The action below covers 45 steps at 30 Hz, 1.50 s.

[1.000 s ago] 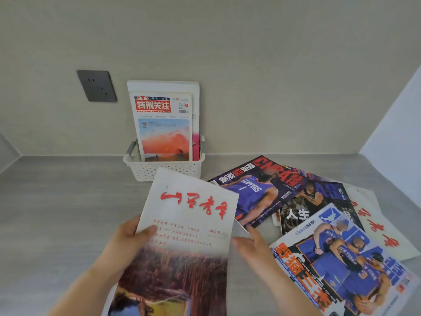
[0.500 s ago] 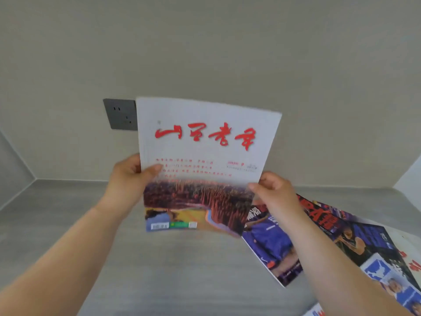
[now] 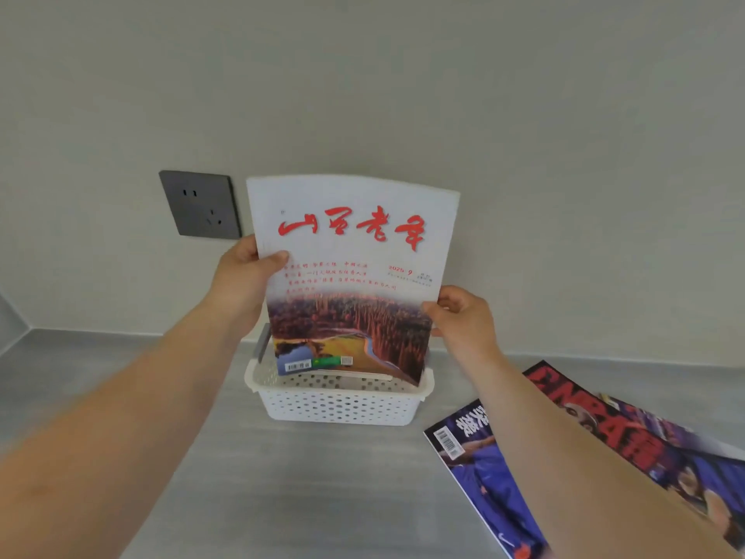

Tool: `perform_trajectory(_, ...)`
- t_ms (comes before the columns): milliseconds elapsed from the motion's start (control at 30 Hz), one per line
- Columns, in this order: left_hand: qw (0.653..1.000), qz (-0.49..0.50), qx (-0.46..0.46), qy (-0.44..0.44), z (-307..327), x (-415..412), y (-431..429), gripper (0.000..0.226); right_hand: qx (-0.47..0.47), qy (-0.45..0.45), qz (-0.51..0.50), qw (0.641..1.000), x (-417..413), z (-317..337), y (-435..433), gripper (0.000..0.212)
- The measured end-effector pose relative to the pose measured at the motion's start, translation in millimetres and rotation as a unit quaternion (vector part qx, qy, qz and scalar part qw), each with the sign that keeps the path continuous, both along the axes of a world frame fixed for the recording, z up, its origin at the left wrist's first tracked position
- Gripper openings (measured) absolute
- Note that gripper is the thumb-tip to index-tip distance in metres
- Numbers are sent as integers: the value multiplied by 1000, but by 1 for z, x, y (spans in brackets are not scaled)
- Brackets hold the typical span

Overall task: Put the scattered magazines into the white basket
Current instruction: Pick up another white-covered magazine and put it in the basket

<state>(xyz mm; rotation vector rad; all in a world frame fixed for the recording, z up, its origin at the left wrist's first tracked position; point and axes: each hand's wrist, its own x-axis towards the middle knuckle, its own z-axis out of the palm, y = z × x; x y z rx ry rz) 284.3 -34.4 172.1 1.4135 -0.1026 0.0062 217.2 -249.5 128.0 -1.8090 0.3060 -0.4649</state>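
— Magazines: how many are there, and where?

— One magazine with a white cover (image 3: 354,252) stands upright at the centre of the frame. It has a red brush-lettered title, and a landscape photo fills its lower half. Its top curves slightly, and its lower edge sits inside the mouth of the basket. Whether it touches the bottom cannot be told. One basketball magazine (image 3: 479,470), with a blue cover and red NBA letters, lies flat at the lower right. The right forearm hides part of it. More covers peek out beneath it at the right edge, and I cannot count them.

— And the basket?

— There is one white perforated basket (image 3: 334,405), just below the centre. It stands on a grey counter (image 3: 282,498) close to a pale wall (image 3: 564,155). A grey handle stands up at its left end.

— How are the hands placed?

— There are two bare hands, with the arms reaching in from the lower corners. The left hand (image 3: 242,276) grips the white magazine's left edge at mid-height, thumb on the front cover and fingers behind. The right hand (image 3: 463,320) holds the right edge a little lower, thumb on the cover and fingers curled.

— Anything else?

— One dark grey wall socket (image 3: 199,205), on the wall just left of the magazine's top.
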Motion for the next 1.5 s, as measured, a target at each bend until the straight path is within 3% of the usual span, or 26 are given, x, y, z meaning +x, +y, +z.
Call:
perform_trajectory(233, 999, 4, 9, 37, -38, 25, -7, 21, 1, 41, -9, 999, 19, -34, -6, 18)
perform_trajectory(500, 984, 149, 96, 6, -50, 40, -13, 16, -22, 59, -4, 998, 35, -49, -2, 18)
perform_trajectory(600, 968, 195, 156, -27, -55, 40, -11, 32, -45, 58, -31, 997, 37, -52, -1, 11)
perform_trajectory(667, 964, 194, 179, -30, -61, 38, -11, 46, -30, 60, -61, 996, 38, -55, -2, 28)
perform_trajectory(767, 959, 147, 243, -15, -71, 33, -18, 46, -20, 79, -38, 996, 38, -58, 2, 47)
perform_trajectory(900, 950, 117, 289, -11, -73, 30, -24, 42, -56, 100, 29, 993, 40, -58, 7, 50)
perform_trajectory(1033, 942, 171, 287, -27, -75, 23, -16, 49, -70, 129, 7, 989, 23, -58, -1, 52)
perform_trajectory(1133, 934, 199, 283, -90, -77, -1, -16, 39, -86, 137, -12, 987, -13, -60, -10, 50)
perform_trajectory(1267, 948, 130, 265, -121, -82, -55, -35, 24, -100, 142, -60, 983, -97, -74, -18, 45)
perform_trajectory(1400, 948, -11, 298, -108, -105, -130, -72, 18, -147, 155, -135, 968, -202, -99, -31, 37)
perform_trajectory(1500, 941, -123, 310, -60, -125, -185, -106, 17, -202, 245, -194, 928, -276, -118, -48, 40)
